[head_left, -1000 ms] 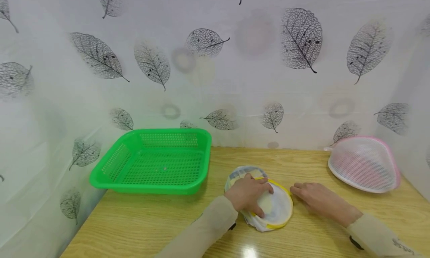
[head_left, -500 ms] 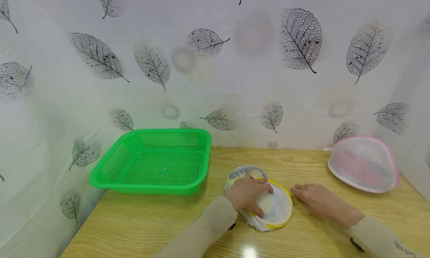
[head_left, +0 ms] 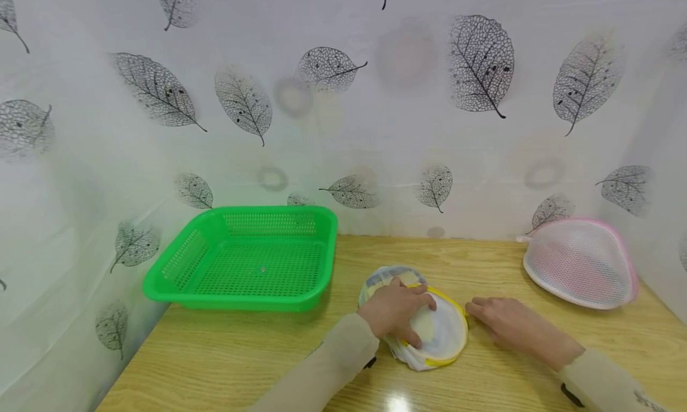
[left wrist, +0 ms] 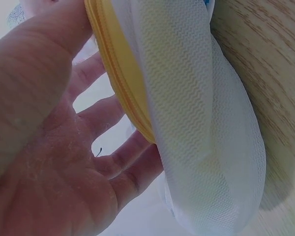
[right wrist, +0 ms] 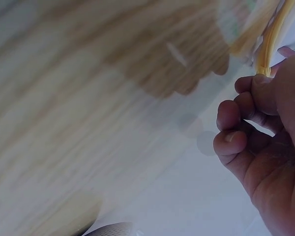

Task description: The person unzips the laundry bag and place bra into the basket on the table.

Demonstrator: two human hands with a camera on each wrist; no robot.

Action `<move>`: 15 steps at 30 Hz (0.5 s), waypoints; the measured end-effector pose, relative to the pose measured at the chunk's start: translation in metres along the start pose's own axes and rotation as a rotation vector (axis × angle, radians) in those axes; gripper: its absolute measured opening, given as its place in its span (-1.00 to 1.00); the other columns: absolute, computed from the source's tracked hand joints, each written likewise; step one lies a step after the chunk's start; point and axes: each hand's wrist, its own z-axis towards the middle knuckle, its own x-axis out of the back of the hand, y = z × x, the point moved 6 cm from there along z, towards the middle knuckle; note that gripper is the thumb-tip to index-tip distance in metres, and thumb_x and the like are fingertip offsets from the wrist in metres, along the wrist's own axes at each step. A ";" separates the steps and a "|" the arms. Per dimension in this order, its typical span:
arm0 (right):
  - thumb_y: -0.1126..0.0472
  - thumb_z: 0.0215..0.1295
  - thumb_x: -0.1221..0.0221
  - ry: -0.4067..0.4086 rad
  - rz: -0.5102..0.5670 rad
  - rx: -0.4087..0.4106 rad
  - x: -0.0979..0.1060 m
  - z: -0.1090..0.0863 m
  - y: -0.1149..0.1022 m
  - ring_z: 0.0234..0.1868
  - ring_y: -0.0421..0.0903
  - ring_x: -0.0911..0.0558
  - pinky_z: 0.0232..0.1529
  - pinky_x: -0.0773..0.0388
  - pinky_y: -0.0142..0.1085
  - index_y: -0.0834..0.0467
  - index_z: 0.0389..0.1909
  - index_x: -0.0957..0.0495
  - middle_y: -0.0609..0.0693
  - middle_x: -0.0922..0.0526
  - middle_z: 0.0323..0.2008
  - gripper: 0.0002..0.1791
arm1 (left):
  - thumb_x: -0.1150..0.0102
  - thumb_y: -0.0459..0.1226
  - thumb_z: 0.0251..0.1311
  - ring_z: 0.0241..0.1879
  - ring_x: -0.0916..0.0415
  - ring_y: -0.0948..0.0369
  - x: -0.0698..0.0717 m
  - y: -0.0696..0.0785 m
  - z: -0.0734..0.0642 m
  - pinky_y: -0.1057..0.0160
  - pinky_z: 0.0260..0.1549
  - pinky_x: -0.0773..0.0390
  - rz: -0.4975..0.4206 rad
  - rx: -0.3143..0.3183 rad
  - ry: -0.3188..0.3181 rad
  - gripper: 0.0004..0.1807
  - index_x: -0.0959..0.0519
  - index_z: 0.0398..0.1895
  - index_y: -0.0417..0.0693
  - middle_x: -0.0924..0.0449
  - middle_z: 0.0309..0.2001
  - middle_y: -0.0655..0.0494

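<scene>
A round white mesh laundry bag (head_left: pixel 445 325) with a yellow zipped rim lies on the wooden table, with a patterned, bluish part showing at its far left. My left hand (head_left: pixel 397 310) rests on top, fingers spread and fingertips touching the mesh. In the left wrist view, the fingers of that left hand (left wrist: pixel 59 162) reach past the yellow zip edge. At the bag's right edge, my right hand (head_left: pixel 515 322) pinches a small yellow zipper tab (right wrist: pixel 263 70) between thumb and forefinger. The other fingers of this right hand (right wrist: pixel 275 147) are curled. What lies inside the bag is hard to tell.
A green perforated plastic basket (head_left: pixel 241 301) stands at the back left of the table (head_left: pixel 257 358). Toward the back right sits another white mesh bag (head_left: pixel 579 266) with pink trim. A leaf-patterned curtain (head_left: pixel 386 132) hangs behind the table.
My right hand has shifted very slightly right and nearer to me, still at the zipper tab. The left hand and the bag look the same.
</scene>
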 end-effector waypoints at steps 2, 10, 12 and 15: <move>0.43 0.10 -0.34 0.001 -0.007 -0.001 0.000 -0.001 0.000 -0.52 -0.27 -0.51 -0.51 -0.51 -0.34 0.04 -0.30 -0.53 -0.19 -0.55 -0.42 -0.73 | -0.57 0.15 -0.04 0.23 -0.38 0.10 0.000 0.000 0.000 0.34 -0.17 -0.54 -0.003 0.002 0.000 -0.30 -0.52 0.23 0.50 -0.24 0.55 0.41; 0.45 0.06 -0.34 -0.045 0.006 -0.032 -0.001 -0.002 0.000 -0.49 -0.23 -0.54 -0.48 -0.53 -0.30 0.04 -0.28 -0.54 -0.16 -0.57 -0.39 -0.70 | -0.54 0.13 0.01 0.26 -0.42 0.06 0.002 0.000 0.001 0.31 -0.10 -0.56 -0.027 -0.014 0.012 -0.36 -0.55 0.22 0.48 -0.31 0.51 0.39; 0.45 0.08 -0.34 -0.050 0.010 -0.034 -0.001 -0.002 0.000 -0.50 -0.27 -0.51 -0.50 -0.51 -0.33 0.04 -0.29 -0.53 -0.18 -0.55 -0.41 -0.71 | -0.52 0.12 0.03 0.29 -0.42 0.06 0.002 0.000 0.001 0.29 -0.05 -0.56 -0.032 -0.018 0.014 -0.38 -0.56 0.22 0.48 -0.32 0.51 0.39; 0.46 0.06 -0.34 -0.059 0.015 -0.038 -0.001 -0.002 0.000 -0.51 -0.30 -0.46 -0.52 -0.48 -0.35 0.04 -0.31 -0.52 -0.19 -0.53 -0.43 -0.69 | -0.51 0.12 0.05 0.30 -0.42 0.07 0.002 -0.001 0.002 0.27 0.00 -0.56 -0.037 -0.020 0.014 -0.40 -0.56 0.21 0.47 -0.34 0.50 0.40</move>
